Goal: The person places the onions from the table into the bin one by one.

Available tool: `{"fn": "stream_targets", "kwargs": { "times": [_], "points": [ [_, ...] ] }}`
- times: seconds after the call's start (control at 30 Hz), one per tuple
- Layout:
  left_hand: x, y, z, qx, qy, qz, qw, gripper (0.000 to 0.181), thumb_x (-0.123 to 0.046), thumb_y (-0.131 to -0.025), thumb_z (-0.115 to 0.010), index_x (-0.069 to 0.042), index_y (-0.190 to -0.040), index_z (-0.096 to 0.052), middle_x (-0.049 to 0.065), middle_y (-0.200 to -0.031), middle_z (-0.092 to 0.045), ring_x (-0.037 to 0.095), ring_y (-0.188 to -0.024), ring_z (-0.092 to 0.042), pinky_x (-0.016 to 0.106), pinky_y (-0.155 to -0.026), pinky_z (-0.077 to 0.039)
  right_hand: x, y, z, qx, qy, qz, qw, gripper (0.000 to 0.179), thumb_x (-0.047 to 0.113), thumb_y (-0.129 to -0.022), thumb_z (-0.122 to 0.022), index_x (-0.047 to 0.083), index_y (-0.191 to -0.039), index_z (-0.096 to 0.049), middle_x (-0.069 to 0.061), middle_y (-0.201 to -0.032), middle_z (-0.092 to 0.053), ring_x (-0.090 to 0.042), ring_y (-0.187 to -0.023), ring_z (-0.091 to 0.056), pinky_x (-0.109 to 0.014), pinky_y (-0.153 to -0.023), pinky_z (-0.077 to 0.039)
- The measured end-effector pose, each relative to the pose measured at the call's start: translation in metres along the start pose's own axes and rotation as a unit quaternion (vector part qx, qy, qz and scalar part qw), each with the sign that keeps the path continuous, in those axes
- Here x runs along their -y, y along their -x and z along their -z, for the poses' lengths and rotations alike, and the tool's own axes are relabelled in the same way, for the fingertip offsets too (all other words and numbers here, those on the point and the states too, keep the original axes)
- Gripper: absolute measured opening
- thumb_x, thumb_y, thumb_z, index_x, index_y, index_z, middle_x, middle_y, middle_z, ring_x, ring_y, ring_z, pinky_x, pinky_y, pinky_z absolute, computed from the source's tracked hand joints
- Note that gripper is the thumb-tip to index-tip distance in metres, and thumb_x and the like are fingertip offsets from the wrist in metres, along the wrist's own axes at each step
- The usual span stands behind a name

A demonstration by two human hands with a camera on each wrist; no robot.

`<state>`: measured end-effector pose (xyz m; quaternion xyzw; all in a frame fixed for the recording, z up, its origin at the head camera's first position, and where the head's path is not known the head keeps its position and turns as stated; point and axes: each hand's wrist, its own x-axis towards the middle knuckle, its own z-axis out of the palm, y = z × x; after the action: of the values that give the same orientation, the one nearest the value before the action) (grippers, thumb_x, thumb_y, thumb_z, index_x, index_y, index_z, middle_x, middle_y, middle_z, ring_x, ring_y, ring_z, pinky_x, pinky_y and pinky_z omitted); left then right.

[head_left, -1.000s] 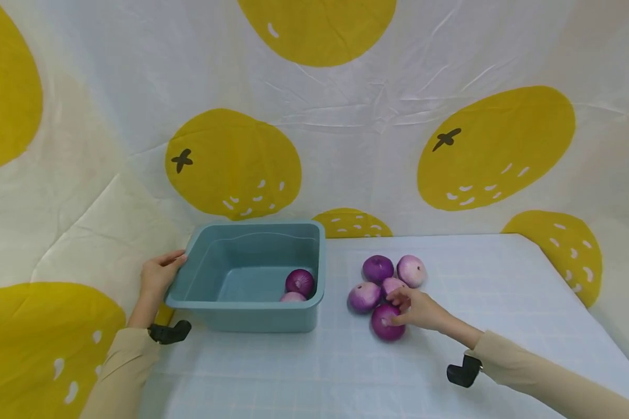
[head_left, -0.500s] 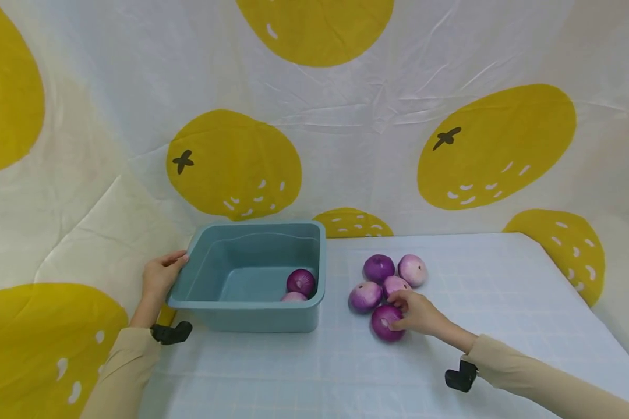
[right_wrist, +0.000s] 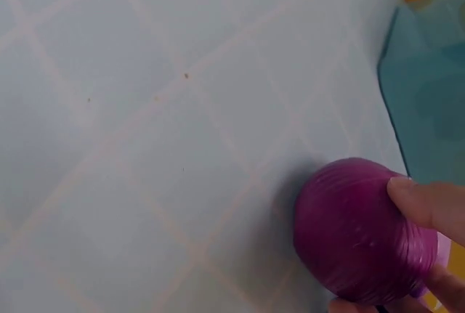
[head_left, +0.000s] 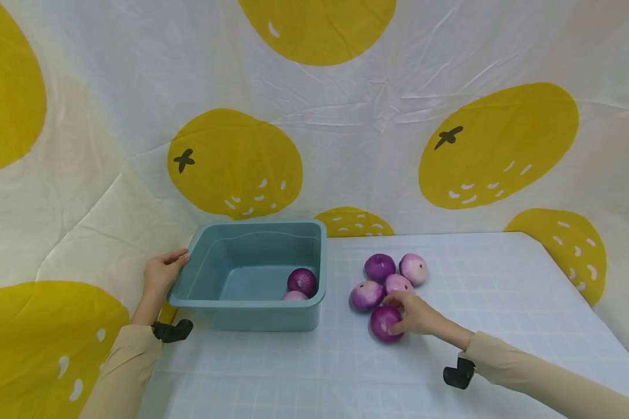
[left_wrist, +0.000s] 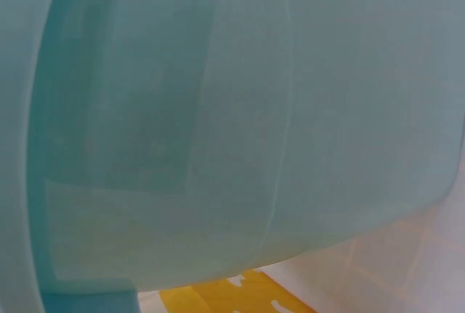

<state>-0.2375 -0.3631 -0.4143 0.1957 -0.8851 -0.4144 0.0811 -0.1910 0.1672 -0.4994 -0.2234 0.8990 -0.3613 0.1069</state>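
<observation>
My right hand (head_left: pixel 418 314) holds a dark purple onion (head_left: pixel 382 325) at the front of a small cluster. In the right wrist view, the thumb presses one side of this onion (right_wrist: pixel 356 233) and fingertips reach round the other. Close behind it are several more onions, among them a pale one (head_left: pixel 413 269), a deep purple one (head_left: pixel 380 267) and a two-toned one (head_left: pixel 366 295). With my left hand (head_left: pixel 161 273) I grip the left rim of a blue-green plastic tub (head_left: pixel 262 317). That hand is out of its own wrist view, where the tub wall (left_wrist: pixel 240 110) fills most of the picture.
Inside the tub, a dark onion (head_left: pixel 301 281) and a paler one (head_left: pixel 295 295), partly hidden by the front rim, lie in the right corner. A pale checked cloth (head_left: pixel 346 372) covers the table. Behind hangs a white curtain (head_left: pixel 356 151) with yellow fruit prints.
The right hand's fingers have settled round the front onion and drawn it slightly left and nearer, away from the others. My left hand stays on the tub rim.
</observation>
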Motion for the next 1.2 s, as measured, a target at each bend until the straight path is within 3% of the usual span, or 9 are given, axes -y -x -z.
{"fn": "stream_targets", "kwargs": {
  "times": [0.13,0.27,0.37,0.5,1.0,1.2],
  "points": [
    [0.000,0.001,0.000,-0.005,-0.004,-0.006,1.0000,0.043,-0.029,-0.096,-0.056,0.001,-0.127,-0.060,0.026,-0.128,-0.057,0.040,-0.121,-0.054,0.043,-0.095,-0.046,0.000,-0.001,0.000,0.014,-0.002,0.002,0.9999,0.053,0.008,-0.066,-0.085,-0.004,-0.111,-0.060,-0.011,-0.105,-0.067,-0.024,-0.097,-0.061,-0.040,-0.084,-0.055],
    [0.000,0.002,0.000,-0.010,-0.008,-0.012,0.9999,0.043,-0.029,-0.095,-0.058,0.001,-0.125,-0.062,0.025,-0.124,-0.060,0.037,-0.118,-0.056,0.027,-0.081,-0.047,-0.002,0.001,-0.001,0.031,-0.004,-0.002,0.9995,0.053,0.006,-0.066,-0.085,-0.002,-0.112,-0.060,-0.012,-0.109,-0.066,-0.028,-0.103,-0.061,-0.045,-0.087,-0.054],
    [-0.001,0.004,-0.002,-0.009,0.000,-0.009,0.9999,0.042,-0.028,-0.095,-0.058,0.002,-0.125,-0.062,0.026,-0.125,-0.060,0.037,-0.118,-0.056,0.030,-0.085,-0.049,-0.002,0.002,-0.002,0.044,-0.003,-0.007,0.9990,0.053,0.006,-0.065,-0.086,0.001,-0.111,-0.061,-0.012,-0.110,-0.065,-0.029,-0.104,-0.060,-0.047,-0.088,-0.054],
    [-0.002,0.003,-0.003,-0.007,0.007,-0.003,0.9999,0.043,-0.027,-0.096,-0.057,0.003,-0.126,-0.061,0.026,-0.127,-0.058,0.039,-0.120,-0.055,0.046,-0.097,-0.045,0.003,0.002,-0.001,0.054,-0.004,-0.020,0.9983,0.052,0.006,-0.065,-0.086,0.004,-0.109,-0.059,-0.010,-0.108,-0.063,-0.028,-0.103,-0.059,-0.048,-0.087,-0.054],
    [-0.003,0.001,-0.002,-0.011,0.006,0.002,0.9999,0.043,-0.028,-0.096,-0.057,0.002,-0.126,-0.061,0.026,-0.127,-0.059,0.038,-0.118,-0.055,0.044,-0.095,-0.046,0.004,0.001,0.006,0.085,-0.016,-0.004,0.9962,0.051,0.008,-0.068,-0.084,0.005,-0.110,-0.056,-0.009,-0.109,-0.061,-0.027,-0.105,-0.057,-0.044,-0.087,-0.055],
    [-0.001,0.000,-0.001,-0.006,0.005,0.004,1.0000,0.044,-0.030,-0.096,-0.057,0.001,-0.127,-0.061,0.025,-0.128,-0.059,0.036,-0.118,-0.055,0.040,-0.093,-0.047,0.009,-0.003,0.018,0.065,-0.006,0.033,0.9973,0.051,0.012,-0.069,-0.084,0.008,-0.111,-0.055,-0.011,-0.112,-0.062,-0.030,-0.108,-0.058,-0.043,-0.087,-0.056]
  ]
}}
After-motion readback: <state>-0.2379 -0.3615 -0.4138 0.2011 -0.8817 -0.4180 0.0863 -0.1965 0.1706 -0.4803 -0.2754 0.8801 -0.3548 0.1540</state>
